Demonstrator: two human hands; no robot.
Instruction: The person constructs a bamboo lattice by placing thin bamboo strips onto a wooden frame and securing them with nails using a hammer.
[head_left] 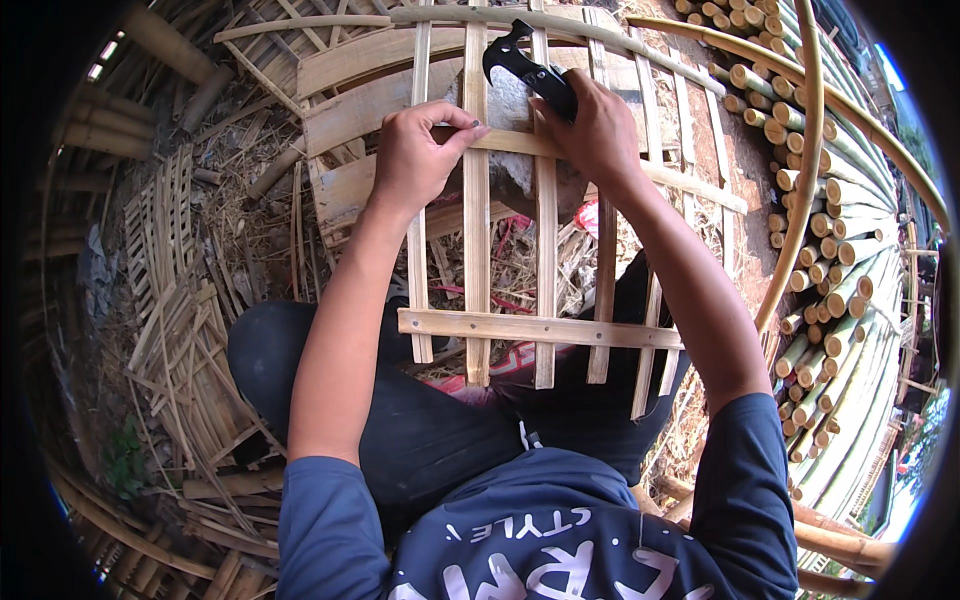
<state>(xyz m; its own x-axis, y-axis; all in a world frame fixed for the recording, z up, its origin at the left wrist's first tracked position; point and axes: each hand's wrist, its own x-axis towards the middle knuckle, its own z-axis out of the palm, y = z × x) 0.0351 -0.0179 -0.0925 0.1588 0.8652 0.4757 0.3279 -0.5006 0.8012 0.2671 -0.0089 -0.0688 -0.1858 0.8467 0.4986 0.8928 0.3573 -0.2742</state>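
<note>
A bamboo lattice [477, 230] of upright slats and cross strips stretches out before me above my crossed legs. My left hand [415, 155] is closed in a pinch at the left end of the middle cross strip [520, 143], where it crosses a slat. Whatever lies between those fingertips is too small to make out. My right hand [597, 130] grips a black claw hammer [522, 70], its head pointing up and left above that strip. Nail heads dot the near cross strip [540, 328]. Beneath the lattice sits a grey stone block [508, 105].
Wide wooden boards [345, 125] lie under the lattice's far part. Cut bamboo poles [840, 230] are stacked at the right, behind a bent pole [808, 170]. Loose bamboo strips [180, 350] and shavings litter the left ground.
</note>
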